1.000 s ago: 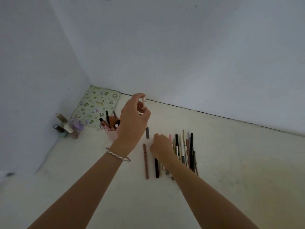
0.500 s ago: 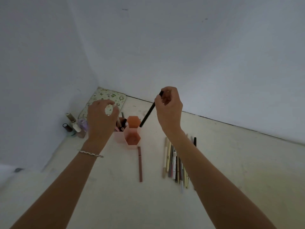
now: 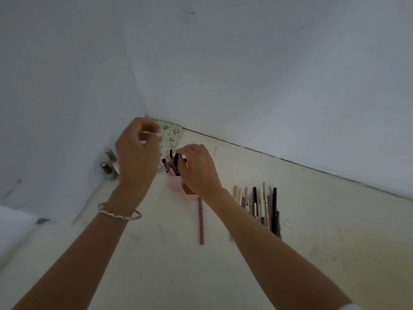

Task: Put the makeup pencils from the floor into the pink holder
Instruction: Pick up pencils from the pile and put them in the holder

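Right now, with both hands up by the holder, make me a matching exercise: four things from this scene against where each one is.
Things
1. pink holder
2. lone brown pencil
3. row of pencils
4. patterned pouch

Places
A. in the corner against the wall
B. under the right hand, pencils standing in it
C. on the floor right of the right forearm
D. alone on the floor between the forearms

Pairs: 1-B, 2-D, 3-C, 4-A

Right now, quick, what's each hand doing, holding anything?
Left hand: fingers pinched on a light-coloured pencil, raised above the floor.
Right hand: fingers closed on a black pencil standing in the pink holder.
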`<control>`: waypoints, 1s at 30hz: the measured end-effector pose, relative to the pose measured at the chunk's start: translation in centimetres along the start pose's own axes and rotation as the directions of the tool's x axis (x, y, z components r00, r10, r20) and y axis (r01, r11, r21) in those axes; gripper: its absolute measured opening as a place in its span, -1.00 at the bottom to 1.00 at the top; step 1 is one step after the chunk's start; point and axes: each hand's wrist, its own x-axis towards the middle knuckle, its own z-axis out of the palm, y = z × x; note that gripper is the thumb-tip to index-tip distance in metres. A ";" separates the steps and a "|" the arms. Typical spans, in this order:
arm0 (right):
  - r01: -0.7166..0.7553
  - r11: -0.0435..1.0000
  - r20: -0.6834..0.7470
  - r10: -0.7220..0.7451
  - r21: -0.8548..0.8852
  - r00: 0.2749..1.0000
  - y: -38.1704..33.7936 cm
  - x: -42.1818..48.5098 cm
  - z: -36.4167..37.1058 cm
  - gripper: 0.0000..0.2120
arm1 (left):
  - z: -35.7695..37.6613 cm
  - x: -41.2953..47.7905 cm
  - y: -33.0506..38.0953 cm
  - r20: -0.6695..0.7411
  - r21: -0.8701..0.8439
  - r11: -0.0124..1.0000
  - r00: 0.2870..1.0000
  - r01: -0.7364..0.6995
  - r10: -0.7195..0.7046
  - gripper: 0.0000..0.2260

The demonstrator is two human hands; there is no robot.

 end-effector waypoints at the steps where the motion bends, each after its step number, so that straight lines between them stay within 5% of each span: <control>1: -0.048 0.999 -0.053 0.050 0.023 0.997 0.2 -0.2 -0.5 -0.76 | 0.6 -0.8 -0.2 0.084 0.036 0.999 0.996 0.031 -0.034 -0.77; 3: -0.162 0.981 -0.205 0.180 0.103 0.962 1.0 -0.2 -2.1 -0.68 | 2.3 -2.9 -1.2 0.372 0.271 0.958 0.908 0.092 -0.193 -0.77; 4: -0.204 0.969 -0.255 0.234 0.139 0.938 1.6 -0.2 -3.1 -0.67 | 3.3 -4.3 -2.2 0.519 0.407 0.908 0.793 0.097 -0.318 -0.81; 6: -0.289 0.939 -0.288 0.333 0.185 0.898 3.1 -0.2 -5.4 -0.66 | 5.4 -7.2 -4.5 0.649 0.615 0.789 0.578 -0.016 -0.494 -0.84; 7: -0.329 0.922 -0.296 0.378 0.201 0.877 3.8 -0.3 -6.3 -0.66 | 6.4 -8.5 -5.8 0.653 0.680 0.721 0.553 -0.129 -0.517 -0.77; 11: -0.413 0.878 -0.342 0.475 0.242 0.811 6.5 -1.9 -9.5 -0.68 | 9.1 -12.0 -9.3 0.612 0.763 0.557 0.642 -0.328 -0.461 -0.66; 15: -0.468 0.851 -0.340 0.524 0.239 0.780 8.5 -4.1 -11.2 -0.72 | 10.5 -12.6 -10.4 0.609 0.777 0.518 0.635 -0.357 -0.475 -0.70; 18: -0.541 0.822 -0.286 0.569 0.177 0.771 10.0 -5.3 -11.3 -0.77 | 11.4 -11.7 -8.3 0.657 0.713 0.622 0.618 -0.324 -0.431 -0.79; 21: -0.613 0.787 -0.099 0.606 -0.074 0.789 11.4 -6.0 -10.3 -0.79 | 12.5 -9.6 -4.0 0.654 0.504 0.836 0.728 -0.216 -0.207 -0.87; 24: -0.533 0.754 0.068 0.598 -0.383 0.798 12.4 -6.4 -8.1 -0.76 | 13.6 -7.5 -0.2 0.561 0.286 0.943 0.828 -0.172 -0.019 -0.91; 30: -0.398 0.677 0.133 0.590 -0.619 0.796 13.2 -7.0 -4.0 -0.76 | 13.6 -6.6 1.2 0.492 0.079 0.988 0.867 -0.135 0.079 -0.35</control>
